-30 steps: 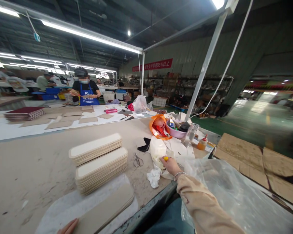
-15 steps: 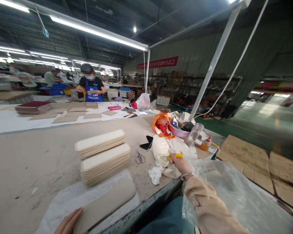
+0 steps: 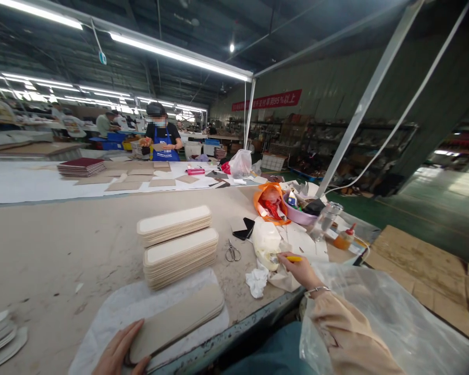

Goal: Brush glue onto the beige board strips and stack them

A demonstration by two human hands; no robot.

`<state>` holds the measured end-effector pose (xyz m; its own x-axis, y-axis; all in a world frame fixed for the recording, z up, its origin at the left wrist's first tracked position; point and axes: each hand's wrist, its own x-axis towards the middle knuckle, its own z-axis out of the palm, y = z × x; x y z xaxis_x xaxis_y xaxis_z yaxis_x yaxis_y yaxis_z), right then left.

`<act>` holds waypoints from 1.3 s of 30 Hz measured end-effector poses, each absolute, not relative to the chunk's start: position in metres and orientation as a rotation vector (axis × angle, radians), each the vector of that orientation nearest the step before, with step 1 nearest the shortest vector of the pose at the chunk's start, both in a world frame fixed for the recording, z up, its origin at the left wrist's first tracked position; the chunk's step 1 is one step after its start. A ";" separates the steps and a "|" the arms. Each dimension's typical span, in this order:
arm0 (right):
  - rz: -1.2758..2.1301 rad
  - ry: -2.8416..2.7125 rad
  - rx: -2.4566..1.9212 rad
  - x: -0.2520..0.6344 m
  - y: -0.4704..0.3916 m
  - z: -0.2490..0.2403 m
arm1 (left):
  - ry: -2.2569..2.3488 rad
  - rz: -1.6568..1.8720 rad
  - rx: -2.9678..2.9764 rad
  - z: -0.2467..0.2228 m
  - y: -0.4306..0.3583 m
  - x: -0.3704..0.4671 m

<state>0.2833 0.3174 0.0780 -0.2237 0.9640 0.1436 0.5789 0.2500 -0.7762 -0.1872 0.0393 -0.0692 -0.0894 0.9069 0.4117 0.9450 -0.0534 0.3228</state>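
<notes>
My right hand (image 3: pixel 300 270) is closed around a yellow-handled brush (image 3: pixel 294 259), whose tip is at the mouth of a cut white plastic container (image 3: pixel 266 242) lying at the table's right side. At the bottom, my left hand (image 3: pixel 121 350) rests at the near end of a stack of grey rounded boards (image 3: pixel 180 324), thumb and fingers apart on either side of its corner. Beneath that stack lies a white sheet (image 3: pixel 101 325). Behind it stand two stacks of cream-topped boards (image 3: pixel 182 250), and scissors (image 3: pixel 233 252) lie to their right.
Crumpled tissue (image 3: pixel 257 282) sits near the table's front edge. Farther back are an orange bag (image 3: pixel 271 202), a purple basin (image 3: pixel 300 216), a clear bottle (image 3: pixel 326 221) and a glue bottle (image 3: pixel 344 237). A person (image 3: pixel 164 140) in a blue apron stands across the table.
The view has swung left, so the scene sits farther right and more boards show at lower left. The brush handle now lies flatter in my right hand. More of my left hand shows.
</notes>
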 end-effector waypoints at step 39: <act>1.797 -1.625 -0.922 -0.004 0.145 0.001 | -2.353 -1.220 -2.118 -0.034 0.034 -0.161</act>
<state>-0.0044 0.1446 0.0006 -0.6184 0.7752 -0.1293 0.0507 -0.1248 -0.9909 -0.1614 0.0340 -0.0342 -0.2011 0.9417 0.2697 0.7630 -0.0221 0.6461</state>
